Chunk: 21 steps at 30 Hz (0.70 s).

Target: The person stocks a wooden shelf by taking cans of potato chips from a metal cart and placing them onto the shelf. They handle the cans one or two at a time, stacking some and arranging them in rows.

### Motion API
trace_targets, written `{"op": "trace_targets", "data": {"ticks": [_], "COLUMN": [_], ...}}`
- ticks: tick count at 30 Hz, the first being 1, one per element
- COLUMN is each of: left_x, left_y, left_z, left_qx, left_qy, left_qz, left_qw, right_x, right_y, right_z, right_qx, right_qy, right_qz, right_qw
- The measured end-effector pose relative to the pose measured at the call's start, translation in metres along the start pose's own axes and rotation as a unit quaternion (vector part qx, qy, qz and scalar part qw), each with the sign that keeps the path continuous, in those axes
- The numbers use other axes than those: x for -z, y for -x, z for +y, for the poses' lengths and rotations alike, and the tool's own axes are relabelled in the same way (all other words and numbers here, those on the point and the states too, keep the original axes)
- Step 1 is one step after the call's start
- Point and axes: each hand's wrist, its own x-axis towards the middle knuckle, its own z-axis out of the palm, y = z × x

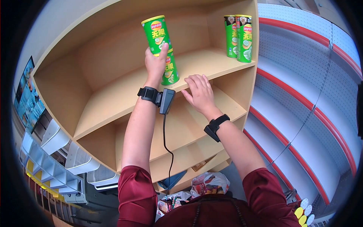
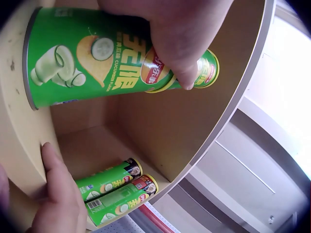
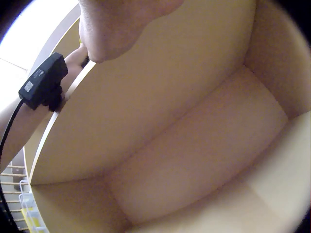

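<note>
Two green potato chip cans with yellow lids stand stacked at the front of the upper wooden shelf. My left hand (image 1: 155, 65) grips the upper chip can (image 1: 155, 34) near its base, thumb across the right side. Below it, the lower chip can (image 1: 170, 72) stands near the shelf's front edge; in the left wrist view its cucumber label (image 2: 80, 60) faces the camera. My right hand (image 1: 200, 92) rests at the front edge of the same shelf (image 1: 124, 109), to the right of the stack, its fingers extended and holding nothing.
More green chip cans (image 1: 244, 39) stand at the shelf's right end. White metal racks with red edges (image 1: 302, 94) rise on the right. White baskets (image 1: 79, 159) lie at the left, and plastic bags of packaged goods (image 1: 210, 183) sit below. A cable (image 1: 165, 132) hangs from the left wrist camera.
</note>
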Motion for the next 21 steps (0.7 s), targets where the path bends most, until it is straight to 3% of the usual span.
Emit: {"op": "trace_targets", "data": {"ticks": [12, 15, 17, 19, 21], "left_x": [0.001, 0.002, 0.002, 0.008, 0.015], "left_y": [0.0, 0.002, 0.001, 0.002, 0.01], "left_z": [-0.001, -0.001, -0.005, -0.003, 0.002], "left_qx": [0.008, -0.018, -0.084, -0.087, -0.181], "left_qy": [-0.054, -0.057, -0.026, 0.014, -0.013], "left_qz": [0.028, 0.019, 0.113, 0.1, 0.153], "left_qw": [0.998, 0.998, 0.99, 0.991, 0.972], "right_x": [-0.002, 0.0, 0.003, 0.009, 0.016], "right_y": [0.001, 0.001, 0.0, 0.0, 0.0], "right_z": [0.0, -0.001, -0.003, -0.002, -0.001], "right_qx": [-0.007, -0.008, -0.009, -0.01, -0.01], "right_qy": [0.001, 0.004, 0.007, -0.016, -0.018], "right_qz": [-0.006, -0.006, -0.004, -0.041, -0.056], "right_qw": [1.0, 1.0, 1.0, 0.999, 0.998]}}
